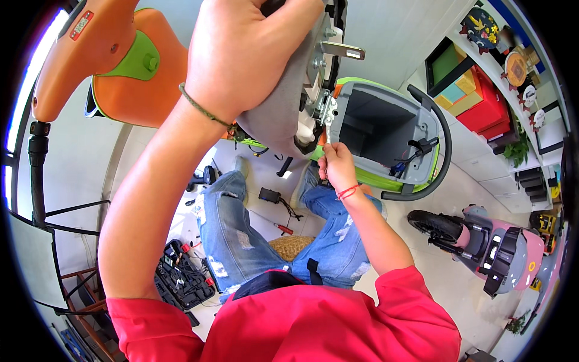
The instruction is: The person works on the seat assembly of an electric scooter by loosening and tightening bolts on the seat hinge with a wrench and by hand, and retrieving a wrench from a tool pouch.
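A grey scooter seat (pixel 274 120) stands tipped up, its underside with bolts and a metal plate facing right. My left hand (pixel 244 57) is closed over its upper part, with the fingertips partly hidden. Below the seat, a silver hinge bracket (pixel 327 108) joins it to the green scooter body. My right hand (pixel 338 166) is closed round a slim silver wrench (pixel 329 134), whose upper end meets the bracket. Beside that hand, the grey storage bin (pixel 411 108) of the scooter lies open, with a black cable and connector in it.
An orange scooter front (pixel 154 90) rises at the left. On the floor are an open black tool case (pixel 181 277), a red screwdriver (pixel 283 228), a black box with wires (pixel 269 195) and a drill (pixel 205 177). A pink scooter (pixel 482 247) stands right, near shelves.
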A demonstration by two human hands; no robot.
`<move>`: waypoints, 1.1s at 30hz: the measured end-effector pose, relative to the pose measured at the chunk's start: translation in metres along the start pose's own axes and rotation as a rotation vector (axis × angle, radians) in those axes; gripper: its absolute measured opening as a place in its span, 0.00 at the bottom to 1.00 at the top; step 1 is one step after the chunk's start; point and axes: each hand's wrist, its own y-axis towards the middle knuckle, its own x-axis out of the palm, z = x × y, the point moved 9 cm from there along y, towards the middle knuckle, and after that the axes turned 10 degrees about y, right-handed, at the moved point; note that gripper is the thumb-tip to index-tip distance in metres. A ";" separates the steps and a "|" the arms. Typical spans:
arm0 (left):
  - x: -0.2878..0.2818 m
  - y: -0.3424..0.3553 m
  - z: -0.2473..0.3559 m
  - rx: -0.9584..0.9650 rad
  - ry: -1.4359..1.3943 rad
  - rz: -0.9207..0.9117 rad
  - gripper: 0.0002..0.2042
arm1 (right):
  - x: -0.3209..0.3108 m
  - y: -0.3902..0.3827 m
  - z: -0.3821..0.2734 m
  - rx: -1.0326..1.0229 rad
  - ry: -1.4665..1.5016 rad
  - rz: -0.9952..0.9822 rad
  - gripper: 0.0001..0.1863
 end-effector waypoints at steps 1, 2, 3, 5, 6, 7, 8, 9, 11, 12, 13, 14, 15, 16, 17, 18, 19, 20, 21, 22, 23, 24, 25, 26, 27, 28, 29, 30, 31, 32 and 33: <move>0.000 0.000 0.000 0.004 0.001 -0.004 0.13 | 0.000 -0.001 -0.002 -0.007 -0.004 0.012 0.13; 0.001 0.000 -0.001 0.007 0.003 -0.007 0.13 | -0.004 0.001 -0.005 -0.006 -0.003 0.011 0.13; 0.001 0.000 -0.002 0.008 0.005 -0.008 0.13 | -0.005 0.004 -0.003 0.068 0.029 -0.080 0.13; 0.002 -0.001 -0.004 0.010 0.043 0.031 0.13 | -0.003 0.005 -0.011 0.145 0.061 -0.173 0.13; 0.001 0.000 -0.003 0.007 0.060 0.043 0.13 | -0.002 0.004 -0.019 0.163 -0.065 -0.185 0.13; 0.002 0.002 -0.006 -0.061 0.042 0.004 0.13 | -0.004 0.005 -0.024 0.179 -0.188 -0.191 0.12; 0.004 0.002 -0.008 -0.097 0.035 -0.015 0.13 | -0.009 0.008 -0.026 0.201 -0.181 -0.265 0.11; 0.005 0.001 -0.009 -0.134 0.030 -0.036 0.13 | -0.016 0.009 -0.029 0.239 -0.208 -0.287 0.11; 0.002 0.000 0.000 -0.058 -0.041 -0.021 0.13 | -0.024 0.016 -0.036 0.292 -0.219 -0.450 0.11; 0.001 -0.001 0.002 -0.035 -0.064 -0.017 0.13 | -0.031 0.022 -0.043 0.333 -0.294 -0.467 0.11; 0.002 0.000 0.000 -0.066 -0.047 -0.021 0.13 | -0.038 0.024 -0.056 0.373 -0.367 -0.475 0.11; 0.003 0.001 0.000 -0.086 -0.033 -0.025 0.13 | -0.042 0.032 -0.071 0.351 -0.519 -0.496 0.12; 0.005 0.001 0.000 -0.107 -0.011 -0.032 0.13 | -0.043 0.044 -0.087 0.290 -0.666 -0.500 0.12; 0.008 0.003 -0.004 -0.194 -0.030 -0.045 0.13 | -0.050 0.066 -0.102 0.198 -0.784 -0.481 0.12; 0.010 0.004 0.002 -0.180 0.071 -0.010 0.13 | -0.048 0.081 -0.108 0.293 -0.845 -0.561 0.14; 0.011 0.004 0.008 -0.167 0.171 0.029 0.13 | -0.042 0.096 -0.125 0.225 -0.999 -0.539 0.16; 0.013 0.005 0.013 -0.160 0.270 0.068 0.13 | -0.035 0.115 -0.139 0.154 -1.107 -0.505 0.20; 0.011 0.007 0.006 -0.229 0.111 0.015 0.13 | -0.028 0.136 -0.145 0.143 -1.223 -0.505 0.21; 0.013 0.008 0.002 -0.259 0.024 -0.015 0.13 | -0.026 0.159 -0.144 0.120 -1.200 -0.449 0.21; 0.014 0.008 -0.002 -0.294 -0.055 -0.043 0.13 | -0.018 0.173 -0.142 0.217 -1.175 -0.480 0.20; 0.014 0.009 -0.001 -0.275 -0.050 -0.051 0.13 | -0.013 0.178 -0.138 0.311 -1.146 -0.509 0.19; 0.015 0.007 -0.005 -0.264 -0.053 -0.055 0.13 | -0.013 0.178 -0.137 0.307 -1.140 -0.505 0.19; 0.014 0.006 -0.007 -0.252 -0.046 -0.058 0.13 | -0.005 0.176 -0.141 0.234 -1.095 -0.504 0.18; 0.012 0.006 -0.005 -0.122 0.008 -0.020 0.14 | 0.000 0.173 -0.147 0.163 -1.050 -0.498 0.18; 0.011 0.004 -0.003 -0.079 0.024 -0.010 0.14 | -0.003 0.165 -0.146 0.160 -1.050 -0.491 0.18; 0.008 0.004 0.000 -0.038 0.049 0.001 0.14 | 0.018 0.141 -0.164 -0.106 -1.104 -0.498 0.17; 0.005 0.004 0.006 0.009 0.075 0.012 0.14 | 0.037 0.112 -0.183 -0.373 -1.147 -0.500 0.15; 0.005 0.007 0.004 -0.074 0.046 -0.016 0.14 | 0.043 0.089 -0.193 -0.507 -1.159 -0.516 0.15; 0.003 0.005 0.003 -0.071 0.023 -0.018 0.14 | 0.048 0.067 -0.199 -0.508 -1.164 -0.518 0.15; 0.001 0.003 0.002 -0.067 -0.004 -0.020 0.14 | 0.057 0.033 -0.223 -0.779 -1.180 -0.457 0.14; 0.000 0.002 0.001 -0.064 -0.030 -0.024 0.13 | 0.061 -0.001 -0.237 -1.050 -1.182 -0.392 0.14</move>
